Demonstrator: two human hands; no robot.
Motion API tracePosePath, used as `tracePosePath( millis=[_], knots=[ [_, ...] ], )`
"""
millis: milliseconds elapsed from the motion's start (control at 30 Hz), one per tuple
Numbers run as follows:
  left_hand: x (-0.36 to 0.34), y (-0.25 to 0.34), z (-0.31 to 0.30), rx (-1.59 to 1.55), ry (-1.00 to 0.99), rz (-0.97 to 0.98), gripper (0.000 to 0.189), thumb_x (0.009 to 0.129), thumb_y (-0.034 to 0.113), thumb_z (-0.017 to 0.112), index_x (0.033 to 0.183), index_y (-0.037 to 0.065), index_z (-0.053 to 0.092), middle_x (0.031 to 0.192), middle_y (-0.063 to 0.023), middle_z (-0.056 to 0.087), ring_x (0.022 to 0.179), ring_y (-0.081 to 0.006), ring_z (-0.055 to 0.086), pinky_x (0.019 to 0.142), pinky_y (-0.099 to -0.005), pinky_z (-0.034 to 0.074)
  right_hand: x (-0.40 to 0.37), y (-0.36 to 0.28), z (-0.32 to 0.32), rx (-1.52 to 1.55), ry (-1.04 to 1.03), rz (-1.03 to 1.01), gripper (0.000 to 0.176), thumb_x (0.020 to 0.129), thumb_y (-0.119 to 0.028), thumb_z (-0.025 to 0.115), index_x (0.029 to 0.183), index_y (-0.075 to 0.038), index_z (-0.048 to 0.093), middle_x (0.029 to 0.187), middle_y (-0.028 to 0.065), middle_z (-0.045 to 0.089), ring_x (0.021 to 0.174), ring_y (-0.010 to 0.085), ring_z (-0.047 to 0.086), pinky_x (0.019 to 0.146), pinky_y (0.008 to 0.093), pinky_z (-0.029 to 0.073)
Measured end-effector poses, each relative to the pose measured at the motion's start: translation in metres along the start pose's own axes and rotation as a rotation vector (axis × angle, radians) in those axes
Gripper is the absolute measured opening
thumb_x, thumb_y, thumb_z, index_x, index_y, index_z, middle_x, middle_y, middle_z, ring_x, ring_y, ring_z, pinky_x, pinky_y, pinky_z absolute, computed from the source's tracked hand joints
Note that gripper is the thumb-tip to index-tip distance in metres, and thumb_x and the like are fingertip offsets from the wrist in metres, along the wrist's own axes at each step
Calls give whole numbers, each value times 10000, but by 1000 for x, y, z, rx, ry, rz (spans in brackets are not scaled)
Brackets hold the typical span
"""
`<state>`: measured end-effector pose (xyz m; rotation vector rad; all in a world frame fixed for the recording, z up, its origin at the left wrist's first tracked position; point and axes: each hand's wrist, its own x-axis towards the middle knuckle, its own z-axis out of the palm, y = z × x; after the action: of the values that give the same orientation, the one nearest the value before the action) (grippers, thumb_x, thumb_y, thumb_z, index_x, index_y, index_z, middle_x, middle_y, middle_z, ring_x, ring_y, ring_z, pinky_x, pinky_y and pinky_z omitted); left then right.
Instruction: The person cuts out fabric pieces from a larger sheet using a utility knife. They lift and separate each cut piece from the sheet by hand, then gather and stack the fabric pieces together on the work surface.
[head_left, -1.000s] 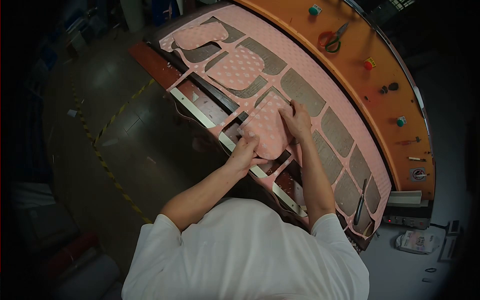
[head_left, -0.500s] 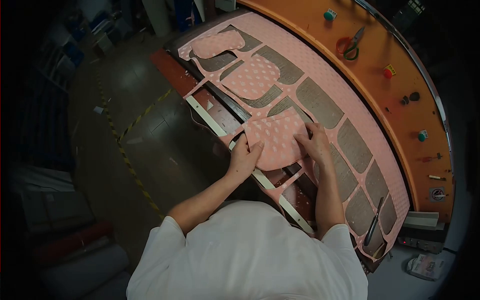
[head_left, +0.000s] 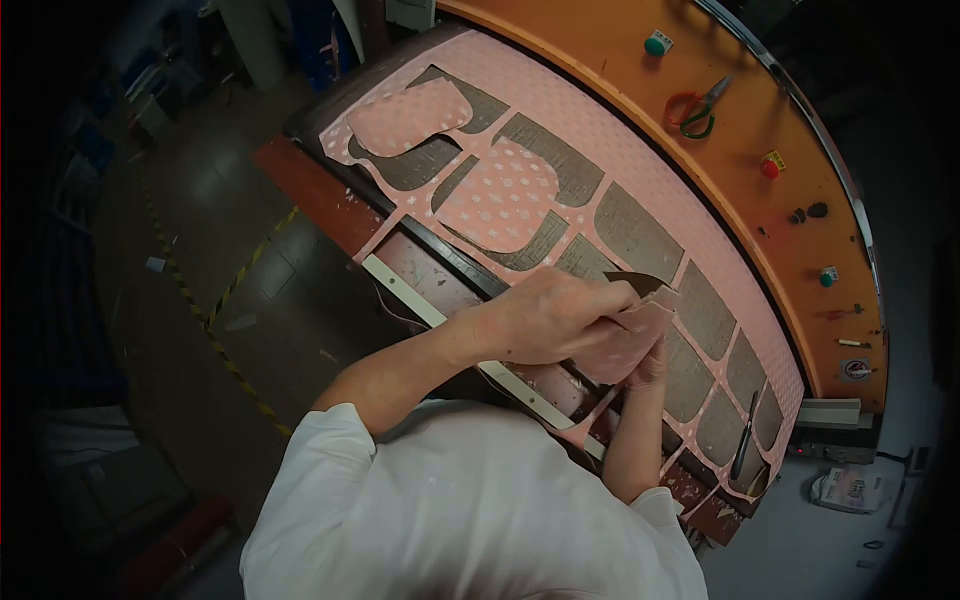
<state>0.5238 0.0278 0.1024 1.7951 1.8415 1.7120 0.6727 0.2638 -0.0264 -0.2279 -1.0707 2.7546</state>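
Observation:
My left hand (head_left: 555,315) is closed on the upper edge of pink patterned cut pieces (head_left: 622,348), its fingers curled over them. A dark brown underside (head_left: 645,283) shows at their far edge. My right hand (head_left: 652,370) grips the same pieces from the right, with most of its fingers hidden behind them. Under both hands lies a pink patterned sheet (head_left: 560,95) with rows of rounded cut-out openings. Two more loose groups of cut pink material rest on it: one piece (head_left: 408,118) at the far left, another (head_left: 498,195) nearer the middle.
An orange machine ledge (head_left: 625,75) runs along the far side, with scissors (head_left: 697,108), green buttons (head_left: 657,43) and a red button (head_left: 771,166). A dark slim tool (head_left: 745,437) lies on the sheet's right end. A pale metal bar (head_left: 405,290) borders the near edge.
The pink pieces, held flat before, are now tilted up and turned between my hands. My left hand has moved right and over their top; my right hand has dropped lower.

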Motion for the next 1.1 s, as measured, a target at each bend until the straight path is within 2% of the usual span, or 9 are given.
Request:
tracePosePath(
  millis=[133, 167, 367, 433, 567, 700, 800, 1000, 1100],
  knots=[
    [-36, -31, -58, -23, 44, -323, 247, 900, 97, 675, 1092, 5, 549, 818, -178, 634, 744, -357, 644, 672, -377, 517, 37, 12, 49, -226, 198, -48, 792, 860, -363, 793, 1478, -9, 448, 1424, 150, 568, 1297, 289, 559, 1109, 444, 444],
    [-44, -36, -72, 7, 25, -454, 263, 918, 122, 674, 1110, 3, 541, 823, -182, 637, 749, -380, 629, 689, -379, 520, 55, 3, 77, -329, 110, -111, 660, 906, -200, 736, 1469, 0, 457, 1407, 149, 578, 1280, 260, 569, 1100, 386, 443],
    [-101, -89, -50, -400, 519, -611, 269, 996, 116, 615, 1176, -40, 490, 946, -113, 651, 835, -138, 627, 719, -315, 513, 146, -12, 144, -1047, 132, -304, 543, 924, -39, 664, 1431, 35, 482, 1353, 126, 603, 1257, 214, 577, 1085, 326, 444],
    [-96, -89, -41, -671, 642, -594, 294, 1014, 105, 587, 1237, -38, 459, 988, -92, 650, 852, -115, 621, 732, -292, 516, 186, -19, 145, -1084, 23, -315, 538, 921, -45, 669, 1425, 28, 492, 1330, 118, 616, 1250, 198, 579, 1074, 313, 448],
    [-100, -97, -51, -844, 458, -852, 366, 1031, 129, 577, 1340, -5, 433, 1233, -105, 624, 1120, -157, 630, 865, -304, 570, 257, -16, 143, -1401, -92, -201, 543, 912, -91, 684, 1419, -1, 512, 1312, 151, 634, 1244, 217, 593, 1068, 320, 456],
    [-116, -93, -65, -863, 382, -1100, 513, 1043, 189, 572, 1475, 0, 368, 1282, -147, 619, 1172, -227, 637, 874, -310, 581, 290, 16, 105, -1887, -94, -111, 732, 807, -405, 782, 1381, -9, 563, 1292, 227, 630, 1227, 339, 599, 1060, 406, 469],
    [-139, -97, -67, -944, 444, -1015, 633, 1042, 193, 576, 1529, -60, 262, 1333, -198, 584, 1192, -258, 622, 902, -334, 576, 292, 23, 105, -1890, 75, -76, 780, 735, -501, 818, 1288, 16, 630, 1227, 217, 653, 1169, 330, 624, 1004, 410, 494],
    [-122, -97, -58, -1055, 546, -1011, 632, 1040, 196, 580, 1524, -43, 252, 1367, -215, 529, 1287, -294, 553, 990, -399, 554, 306, 15, 112, -1878, 31, 189, 820, 663, -591, 837, 1162, 42, 686, 1078, 210, 709, 998, 336, 687, 874, 415, 538],
    [-117, -99, -56, -1090, 567, -1007, 599, 1038, 190, 582, 1501, -39, 281, 1324, -191, 539, 1290, -288, 549, 991, -406, 549, 308, 10, 121, -1986, 15, 322, 765, 724, -536, 844, 1186, 45, 659, 1014, 159, 715, 957, 251, 686, 800, 361, 551]
  ],
)
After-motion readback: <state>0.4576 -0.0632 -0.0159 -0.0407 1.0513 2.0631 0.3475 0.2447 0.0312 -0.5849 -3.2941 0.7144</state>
